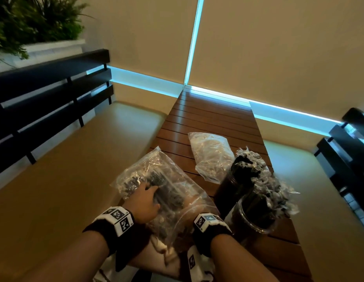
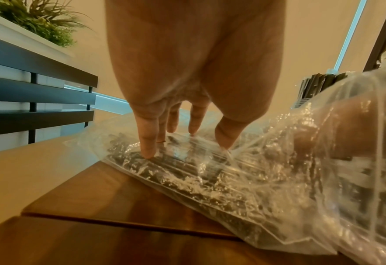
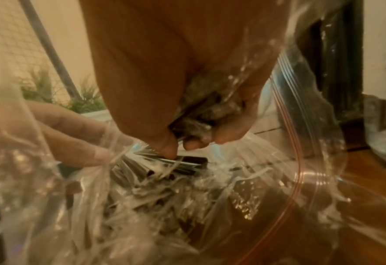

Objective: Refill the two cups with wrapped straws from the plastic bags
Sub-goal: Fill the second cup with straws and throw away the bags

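Note:
A clear zip bag (image 1: 168, 180) of black wrapped straws lies on the wooden table (image 1: 207, 119). My left hand (image 1: 150, 192) presses down on it from outside, with fingers (image 2: 147, 148) straight on the plastic (image 2: 233, 179). My right hand (image 3: 187, 141) is inside the bag's mouth, fingers curled round a bundle of wrapped straws (image 3: 201, 114); in the head view only its wrist band (image 1: 207, 220) shows. Two clear cups stand to the right, the far one (image 1: 234, 186) and the near one (image 1: 256, 218), both holding black straws with crinkled wrapper ends.
A second plastic bag (image 1: 211, 155) lies further back on the table. Tan bench seats (image 1: 75, 159) flank the table, with dark slatted backrests (image 1: 45, 98). A planter with greenery (image 1: 34, 23) sits behind the left bench. Walls close off the far end.

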A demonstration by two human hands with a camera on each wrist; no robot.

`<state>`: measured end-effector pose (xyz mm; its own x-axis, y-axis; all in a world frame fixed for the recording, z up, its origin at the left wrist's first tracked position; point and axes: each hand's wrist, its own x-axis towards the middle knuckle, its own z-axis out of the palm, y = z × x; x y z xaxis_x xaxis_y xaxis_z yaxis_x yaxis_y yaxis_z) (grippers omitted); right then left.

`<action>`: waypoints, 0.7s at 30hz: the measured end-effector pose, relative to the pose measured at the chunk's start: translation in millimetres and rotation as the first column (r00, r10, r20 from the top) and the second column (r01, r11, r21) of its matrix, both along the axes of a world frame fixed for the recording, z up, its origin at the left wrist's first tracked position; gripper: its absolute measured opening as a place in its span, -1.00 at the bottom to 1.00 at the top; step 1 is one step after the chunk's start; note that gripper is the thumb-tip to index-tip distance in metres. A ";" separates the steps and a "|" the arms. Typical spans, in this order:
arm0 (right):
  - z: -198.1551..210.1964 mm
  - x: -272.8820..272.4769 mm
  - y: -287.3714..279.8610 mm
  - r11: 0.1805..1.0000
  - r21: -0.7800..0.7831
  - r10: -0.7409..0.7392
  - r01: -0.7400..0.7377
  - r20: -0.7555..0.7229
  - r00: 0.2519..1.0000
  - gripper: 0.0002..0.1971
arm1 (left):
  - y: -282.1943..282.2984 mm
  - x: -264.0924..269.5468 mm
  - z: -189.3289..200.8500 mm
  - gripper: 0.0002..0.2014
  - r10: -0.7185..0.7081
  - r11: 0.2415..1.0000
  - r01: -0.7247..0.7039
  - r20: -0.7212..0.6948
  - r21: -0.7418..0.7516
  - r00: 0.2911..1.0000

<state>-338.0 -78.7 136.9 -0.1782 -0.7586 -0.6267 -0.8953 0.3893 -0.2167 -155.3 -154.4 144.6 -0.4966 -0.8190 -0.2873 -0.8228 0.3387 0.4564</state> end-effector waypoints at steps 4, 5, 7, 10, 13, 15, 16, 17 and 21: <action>-2.7 4.2 3.2 0.998 -0.009 -0.055 0.055 0.002 0.998 -0.31 | 8.8 -2.0 0.0 -0.20 -0.016 1.000 0.016 0.045 -0.011 0.999; -3.7 3.6 1.1 0.997 -0.052 -0.054 0.051 -0.051 0.997 -0.31 | 9.6 -2.1 -0.4 -0.16 -0.025 0.999 0.026 0.066 -0.018 0.998; 3.9 -1.7 4.1 0.987 -0.092 -0.139 0.134 -0.050 0.989 -0.35 | 9.7 -2.3 -1.6 -0.14 -0.033 0.999 0.035 0.101 -0.018 0.994; 5.0 -5.7 12.4 0.937 -0.064 -0.335 0.344 0.119 0.935 -0.33 | 7.6 -8.1 -2.5 -0.14 -0.023 1.000 0.023 0.122 0.004 0.992; -34.4 -10.5 17.3 0.966 -0.118 -0.218 0.230 0.108 0.970 -0.34 | 10.4 -18.3 0.5 -0.15 -0.033 0.999 0.030 0.133 0.023 0.991; -72.3 -19.1 8.8 0.980 -0.081 -0.175 0.181 0.080 0.981 -0.25 | 13.6 -23.1 1.4 -0.14 -0.058 0.998 0.055 0.150 0.026 0.987; -68.9 -19.3 9.6 0.979 -0.082 -0.178 0.186 0.095 0.979 -0.29 | 15.2 -24.0 1.3 -0.14 -0.071 0.997 0.068 0.161 0.027 0.984; -60.0 -19.9 13.2 0.981 -0.096 -0.158 0.169 0.110 0.981 -0.35 | 16.7 -24.4 0.4 -0.15 -0.079 0.997 0.076 0.176 0.026 0.981; 8.6 6.0 26.5 0.979 -0.154 -0.125 0.135 0.069 0.990 -0.41 | 15.4 -22.9 -3.0 -0.16 -0.085 0.996 0.084 0.215 0.016 0.973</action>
<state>-332.0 -52.2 145.4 -0.2483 -0.8218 -0.5128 -0.8230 0.4582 -0.3358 -178.1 -139.0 141.6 -0.4899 -0.7744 -0.4004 -0.8704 0.4089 0.2742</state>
